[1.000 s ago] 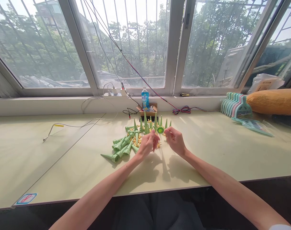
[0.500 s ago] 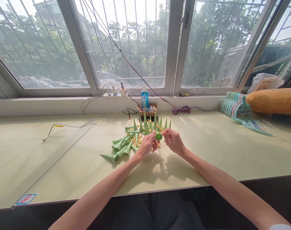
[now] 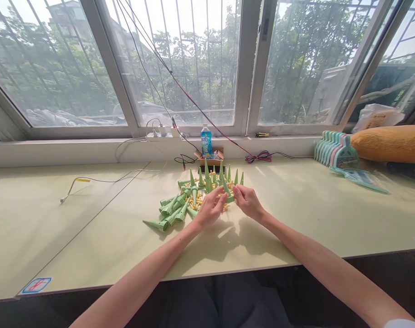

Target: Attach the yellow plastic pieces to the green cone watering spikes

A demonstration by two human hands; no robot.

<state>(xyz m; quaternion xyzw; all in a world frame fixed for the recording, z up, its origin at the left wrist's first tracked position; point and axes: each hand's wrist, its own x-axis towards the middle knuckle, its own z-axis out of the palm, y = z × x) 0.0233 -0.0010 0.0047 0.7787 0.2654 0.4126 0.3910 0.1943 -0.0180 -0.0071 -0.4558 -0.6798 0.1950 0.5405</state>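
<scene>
Cone turned tip-up between both hands

Turned since half a second ago: cone (image 3: 226,187), open end then facing the camera, now tilted with tip up, held just above the desk (image 3: 296,218) near its middle.
- left hand (image 3: 210,210): grip closed on the cone's base.
- right hand (image 3: 248,202): grip pinching the same cone.
- standing cones (image 3: 207,175): cluster toward the far edge, apparently finished.
- lying cones (image 3: 173,209): heap left of the hands, likely still to be handled.
- yellow pieces (image 3: 196,200): scattered between the two lots.

smooth green plastic cone (image 3: 225,186), matt tabletop (image 3: 296,218)
</scene>
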